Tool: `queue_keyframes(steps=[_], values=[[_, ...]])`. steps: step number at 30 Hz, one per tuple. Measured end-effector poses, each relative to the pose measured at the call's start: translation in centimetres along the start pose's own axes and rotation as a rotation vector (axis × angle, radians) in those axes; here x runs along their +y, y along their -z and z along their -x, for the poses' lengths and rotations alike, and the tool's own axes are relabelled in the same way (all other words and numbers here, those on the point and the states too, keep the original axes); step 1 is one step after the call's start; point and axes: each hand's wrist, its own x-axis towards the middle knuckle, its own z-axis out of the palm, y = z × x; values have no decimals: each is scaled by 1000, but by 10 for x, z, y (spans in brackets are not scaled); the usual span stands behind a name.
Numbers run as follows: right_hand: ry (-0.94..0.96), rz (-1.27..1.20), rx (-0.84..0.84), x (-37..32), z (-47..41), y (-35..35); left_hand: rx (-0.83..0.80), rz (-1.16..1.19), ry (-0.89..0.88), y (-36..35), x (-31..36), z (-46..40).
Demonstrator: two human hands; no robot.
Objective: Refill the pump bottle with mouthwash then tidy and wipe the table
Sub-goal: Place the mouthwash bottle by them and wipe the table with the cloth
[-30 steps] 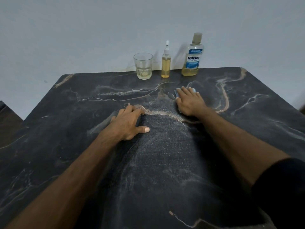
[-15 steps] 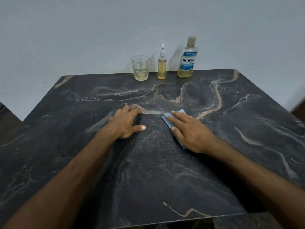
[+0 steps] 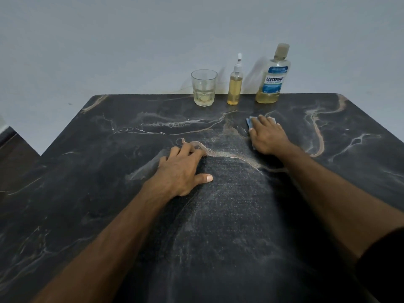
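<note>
The right hand (image 3: 267, 136) presses flat-fingered on the thin, limp blue cloth (image 3: 249, 123), best held under a spread palm, while the left hand (image 3: 181, 171) rests open on the surface (image 3: 87, 171).

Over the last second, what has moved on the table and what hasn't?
The right hand pulled the blue cloth back toward the person and the left hand, then pushed it out again toward the bottles, pressing it flat throughout. The left hand stayed planted on the table. The glass, pump bottle and mouthwash bottle kept their row at the far edge.
</note>
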Motion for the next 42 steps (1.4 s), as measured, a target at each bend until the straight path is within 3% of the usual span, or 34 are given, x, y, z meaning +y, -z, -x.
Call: queue_keyframes(steps=[13,22,29,36,42], values=[[348,16,-47,-145,-27,-28,63,108,-88,9,-17,16],[637,-15,-120,-214,11,-35,254,235,171,40,-75,47],[901,-59,-107,-190,91,-28,256,285,278,32,-85,68],[784,-16,-123,-133,141,-13,210,244,242,19,-65,78],[490,20,-89,-77,140,-8,178,213,203,16,-54,84]])
